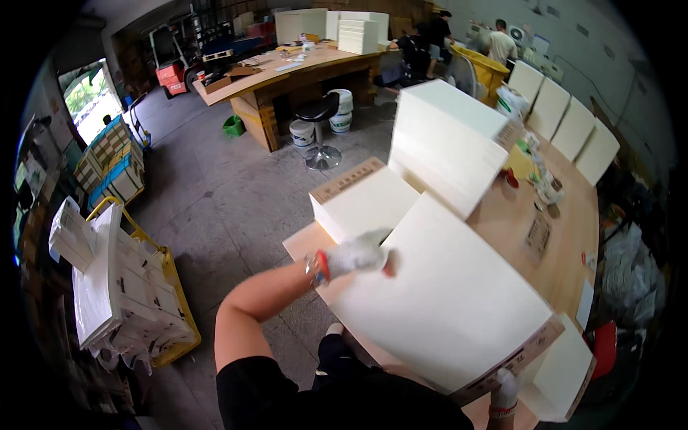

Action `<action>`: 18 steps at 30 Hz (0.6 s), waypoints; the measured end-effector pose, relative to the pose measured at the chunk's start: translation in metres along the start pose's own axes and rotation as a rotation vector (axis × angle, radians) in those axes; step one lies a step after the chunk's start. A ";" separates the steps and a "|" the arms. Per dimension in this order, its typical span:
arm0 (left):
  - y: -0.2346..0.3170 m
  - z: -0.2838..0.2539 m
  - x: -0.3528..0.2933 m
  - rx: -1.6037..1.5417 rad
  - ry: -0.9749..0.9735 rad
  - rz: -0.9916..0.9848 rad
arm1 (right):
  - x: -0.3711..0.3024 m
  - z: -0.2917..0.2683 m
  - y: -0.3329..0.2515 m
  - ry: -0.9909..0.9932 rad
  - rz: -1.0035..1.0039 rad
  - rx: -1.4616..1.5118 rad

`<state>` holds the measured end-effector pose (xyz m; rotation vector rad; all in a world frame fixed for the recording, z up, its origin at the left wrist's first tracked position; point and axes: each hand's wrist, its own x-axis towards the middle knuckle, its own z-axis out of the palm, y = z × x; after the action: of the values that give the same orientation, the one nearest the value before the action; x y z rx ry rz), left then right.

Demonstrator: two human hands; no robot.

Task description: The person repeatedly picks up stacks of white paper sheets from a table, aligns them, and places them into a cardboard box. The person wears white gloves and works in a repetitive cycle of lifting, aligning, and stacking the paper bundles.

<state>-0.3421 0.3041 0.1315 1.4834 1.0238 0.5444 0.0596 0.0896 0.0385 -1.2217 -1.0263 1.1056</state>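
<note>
A large white panel [444, 294] with a brown printed strip along its near right edge lies tilted across the workbench in front of me. My left hand [358, 256], in a white glove with bare fingertips, is over the panel's left part. It is slightly blurred, its fingers look apart, and nothing shows in them. At the near right corner my gloved right hand [506, 387] grips the strip-covered edge; part of its fingers is hidden. Beyond the panel sits a low white block [365, 201] with a similar brown strip. A taller stack of white panels [448, 140] stands behind it.
The wooden workbench [573, 215] carries tape and small items on the right. Another white piece [562, 376] lies beside my right hand. A yellow-framed cart [179, 301] with wrapped white goods stands left. Farther off are a stool [319, 118], a second table [269, 75], a forklift [170, 64] and people.
</note>
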 end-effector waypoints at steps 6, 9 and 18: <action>0.010 -0.128 0.088 -0.009 0.129 -0.084 | 0.113 0.118 -0.021 0.083 0.138 0.394; -0.027 -0.184 0.136 -0.257 -0.050 -0.033 | 0.154 0.163 -0.033 0.023 0.188 0.416; -0.091 -0.238 0.191 -0.466 -0.138 -0.125 | 0.205 0.219 -0.036 0.040 0.258 0.331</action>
<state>-0.4660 0.5860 0.0494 1.0226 0.8074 0.5400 -0.1163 0.3297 0.0927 -1.1195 -0.6341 1.3834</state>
